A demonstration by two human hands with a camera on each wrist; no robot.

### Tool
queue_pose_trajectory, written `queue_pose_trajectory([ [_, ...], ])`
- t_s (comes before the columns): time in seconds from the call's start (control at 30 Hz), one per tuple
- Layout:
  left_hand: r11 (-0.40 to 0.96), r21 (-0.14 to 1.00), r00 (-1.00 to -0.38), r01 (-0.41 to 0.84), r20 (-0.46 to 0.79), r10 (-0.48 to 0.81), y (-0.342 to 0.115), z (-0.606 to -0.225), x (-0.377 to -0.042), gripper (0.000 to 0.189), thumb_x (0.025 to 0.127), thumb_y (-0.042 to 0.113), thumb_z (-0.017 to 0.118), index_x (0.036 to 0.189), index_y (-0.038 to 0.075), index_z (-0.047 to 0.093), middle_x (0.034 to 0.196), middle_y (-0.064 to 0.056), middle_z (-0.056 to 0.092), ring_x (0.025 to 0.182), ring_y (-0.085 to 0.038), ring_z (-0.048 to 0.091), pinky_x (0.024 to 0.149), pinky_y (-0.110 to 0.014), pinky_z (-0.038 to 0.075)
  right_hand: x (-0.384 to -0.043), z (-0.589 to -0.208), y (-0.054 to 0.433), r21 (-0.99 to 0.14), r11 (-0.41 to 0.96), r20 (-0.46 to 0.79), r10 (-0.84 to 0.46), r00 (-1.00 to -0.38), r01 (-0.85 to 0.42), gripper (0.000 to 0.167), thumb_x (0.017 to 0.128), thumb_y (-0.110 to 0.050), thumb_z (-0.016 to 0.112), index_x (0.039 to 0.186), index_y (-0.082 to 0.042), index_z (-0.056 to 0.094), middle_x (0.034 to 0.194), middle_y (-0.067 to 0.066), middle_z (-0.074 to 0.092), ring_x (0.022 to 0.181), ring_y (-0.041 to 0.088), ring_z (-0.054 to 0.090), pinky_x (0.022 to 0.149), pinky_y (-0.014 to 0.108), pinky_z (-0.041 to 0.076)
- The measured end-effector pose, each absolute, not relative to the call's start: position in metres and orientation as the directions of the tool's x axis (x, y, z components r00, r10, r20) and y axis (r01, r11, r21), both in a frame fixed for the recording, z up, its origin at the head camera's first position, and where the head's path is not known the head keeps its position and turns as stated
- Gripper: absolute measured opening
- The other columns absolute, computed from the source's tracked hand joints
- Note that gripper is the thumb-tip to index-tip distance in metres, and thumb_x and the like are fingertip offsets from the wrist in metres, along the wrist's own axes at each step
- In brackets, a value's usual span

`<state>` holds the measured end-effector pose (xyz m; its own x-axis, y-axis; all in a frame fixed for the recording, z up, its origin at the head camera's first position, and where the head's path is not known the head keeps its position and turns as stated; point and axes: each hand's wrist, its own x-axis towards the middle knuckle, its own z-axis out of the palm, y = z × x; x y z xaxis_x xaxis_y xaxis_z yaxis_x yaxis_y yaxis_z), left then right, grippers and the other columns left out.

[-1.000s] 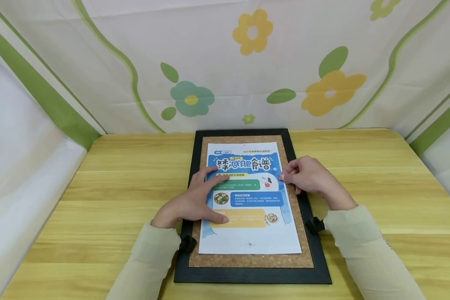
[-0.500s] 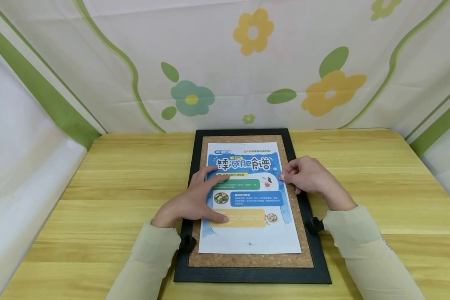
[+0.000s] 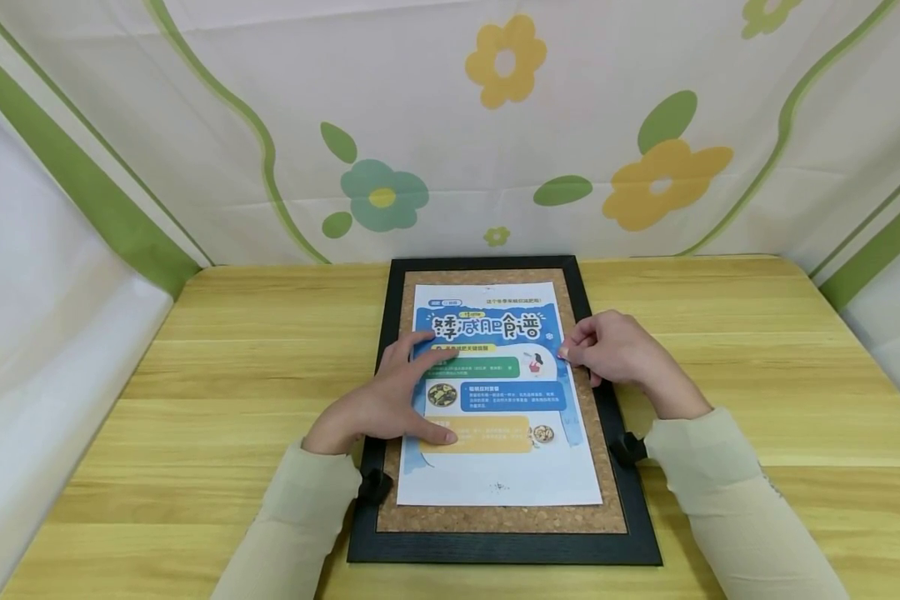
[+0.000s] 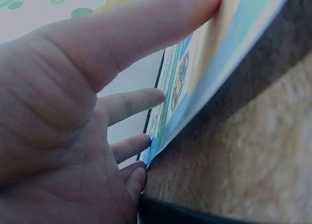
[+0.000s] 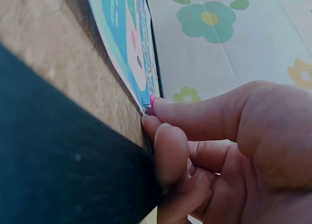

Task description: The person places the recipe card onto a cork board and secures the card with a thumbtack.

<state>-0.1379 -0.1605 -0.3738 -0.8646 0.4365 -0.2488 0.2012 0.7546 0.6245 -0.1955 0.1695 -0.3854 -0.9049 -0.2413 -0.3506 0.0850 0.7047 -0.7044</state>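
Observation:
A printed paper poster (image 3: 498, 468) in blue, green and yellow lies on a cork board (image 3: 495, 520) with a black frame (image 3: 504, 549). Over the poster's left side my left hand (image 3: 392, 398) is spread, its straight thumb and fingers pressing on the paper. The left wrist view shows the paper's edge (image 4: 214, 99) casting a shadow on the cork. At the right edge, my right hand (image 3: 617, 354) pinches a pink push pin (image 5: 152, 100) between thumb and forefinger, with the pin's thin shaft against the poster's edge. The right hand's other fingers are curled.
The board rests on a wooden table (image 3: 727, 350), its far end near a white cloth backdrop (image 3: 442, 100) printed with flowers. More cloth (image 3: 52, 275) hangs on the left side. A dark strap (image 3: 630, 448) shows at the right wrist.

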Motion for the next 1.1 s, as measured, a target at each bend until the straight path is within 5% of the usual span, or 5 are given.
queue_pose_trajectory([
  [1.1, 0.760, 0.621, -0.863, 0.191, -0.263, 0.431, -0.1607, -0.3723, -0.1384, 0.106, 0.077, 0.038, 0.098, 0.166, 0.022, 0.043, 0.179, -0.012, 0.009, 0.166, -0.042, 0.003, 0.126, -0.072, 0.023, -0.1967, -0.3855, 0.1697, -0.706, 0.704, -0.352, -0.247, -0.903, 0.083, 0.021, 0.105, -0.021, 0.070, 0.108, -0.001, 0.071, 0.090, 0.011, 0.068, 0.061, 0.021, 0.064, 0.062, 0.032, 0.047],
])
